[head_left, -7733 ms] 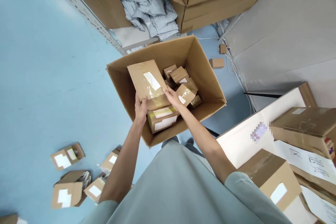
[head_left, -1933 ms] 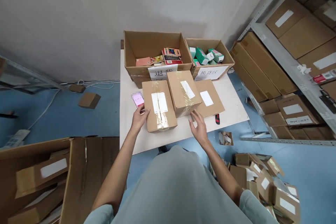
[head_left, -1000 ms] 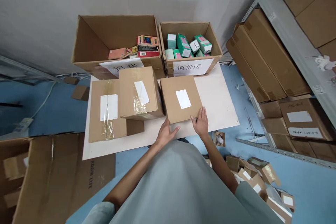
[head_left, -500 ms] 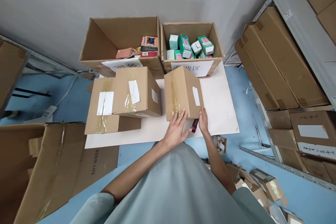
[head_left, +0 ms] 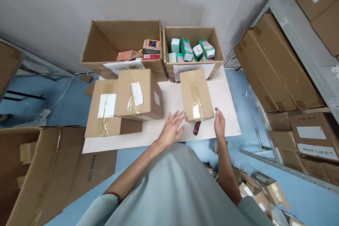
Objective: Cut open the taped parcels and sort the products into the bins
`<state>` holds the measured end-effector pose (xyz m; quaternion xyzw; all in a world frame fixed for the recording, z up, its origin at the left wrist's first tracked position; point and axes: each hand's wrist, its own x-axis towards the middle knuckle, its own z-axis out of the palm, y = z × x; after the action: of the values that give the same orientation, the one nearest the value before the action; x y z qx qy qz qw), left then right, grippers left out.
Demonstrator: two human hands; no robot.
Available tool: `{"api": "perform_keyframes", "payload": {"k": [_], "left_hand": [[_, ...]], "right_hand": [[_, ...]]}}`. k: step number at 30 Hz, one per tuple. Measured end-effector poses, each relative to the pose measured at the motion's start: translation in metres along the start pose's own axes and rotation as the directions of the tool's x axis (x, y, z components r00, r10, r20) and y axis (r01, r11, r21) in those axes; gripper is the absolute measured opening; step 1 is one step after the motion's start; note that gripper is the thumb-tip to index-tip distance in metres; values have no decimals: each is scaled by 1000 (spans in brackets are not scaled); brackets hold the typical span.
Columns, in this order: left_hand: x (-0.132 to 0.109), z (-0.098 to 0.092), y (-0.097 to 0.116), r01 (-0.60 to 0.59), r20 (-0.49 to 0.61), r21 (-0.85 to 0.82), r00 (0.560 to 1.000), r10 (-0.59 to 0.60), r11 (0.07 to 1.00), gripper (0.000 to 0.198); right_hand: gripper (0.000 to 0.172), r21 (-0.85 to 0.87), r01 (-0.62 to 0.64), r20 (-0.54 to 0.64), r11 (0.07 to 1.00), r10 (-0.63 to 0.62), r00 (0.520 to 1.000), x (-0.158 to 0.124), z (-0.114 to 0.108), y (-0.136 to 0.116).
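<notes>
A taped cardboard box (head_left: 196,93) rests on the white table (head_left: 169,95), its tape strip facing up. My left hand (head_left: 172,127) is by its lower left corner, fingers spread and at most touching it with the fingertips. On the other side, my right hand (head_left: 219,124) is beside the lower right corner with its fingers stretched out and nothing held. A small black and red tool (head_left: 196,128), like a box cutter, lies at the box's near edge between my hands. To the left, a labelled box (head_left: 135,91) leans over another labelled box (head_left: 100,113).
At the back stand two uncovered cartons: the left carton (head_left: 106,39) holds flat packs, the right carton (head_left: 194,31) green-and-white boxes. Shelving (head_left: 288,17) with cartons stands at right. A large carton (head_left: 53,169) is at lower left; several opened boxes (head_left: 270,187) lie at lower right.
The taped box has shifted right and turned, so its side label no longer shows. Both hands have come away from their earlier grip: the left moved slightly left, the right moved right.
</notes>
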<state>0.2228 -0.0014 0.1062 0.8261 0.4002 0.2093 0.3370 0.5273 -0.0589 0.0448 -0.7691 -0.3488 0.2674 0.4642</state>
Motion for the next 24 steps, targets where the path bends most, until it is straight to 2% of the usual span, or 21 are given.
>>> {"api": "perform_keyframes", "payload": {"k": [2,4,7,9,11,13,16,18,21,24], "left_hand": [[-10,-40,-25,73,-177,43,982,-64,996,49],[-16,-89,-53,205,-300,51,937,-181,977,51],[-21,-154,-92,360,-375,39,870,-320,932,59],[-24,-179,-109,399,-370,50,859,-355,915,69],[-29,-187,-116,416,-333,90,869,-367,905,81],[-39,-182,-114,408,-294,128,886,-358,904,87],[-66,-165,-96,343,-306,104,904,-298,934,78],[-93,-153,-79,307,-324,75,907,-268,949,76],[-139,-144,-61,301,-319,-2,904,-285,954,88],[-170,-155,-59,317,-285,-198,887,-364,927,94]], "right_hand": [[87,-36,109,-55,993,-110,992,-6,4,-24],[84,-120,200,-90,972,-212,973,-10,14,-47],[81,-217,277,-85,936,-301,950,-15,41,-81],[80,-215,325,-5,921,-334,943,-21,67,-104],[79,-181,383,114,906,-368,923,-28,99,-127],[79,-140,436,228,889,-400,888,-36,133,-151],[84,-85,460,323,884,-413,852,-44,181,-184],[92,-50,428,328,902,-390,860,-48,206,-204],[97,1,371,304,929,-353,885,-57,228,-228],[80,43,360,280,932,-357,891,-80,232,-239]]}}
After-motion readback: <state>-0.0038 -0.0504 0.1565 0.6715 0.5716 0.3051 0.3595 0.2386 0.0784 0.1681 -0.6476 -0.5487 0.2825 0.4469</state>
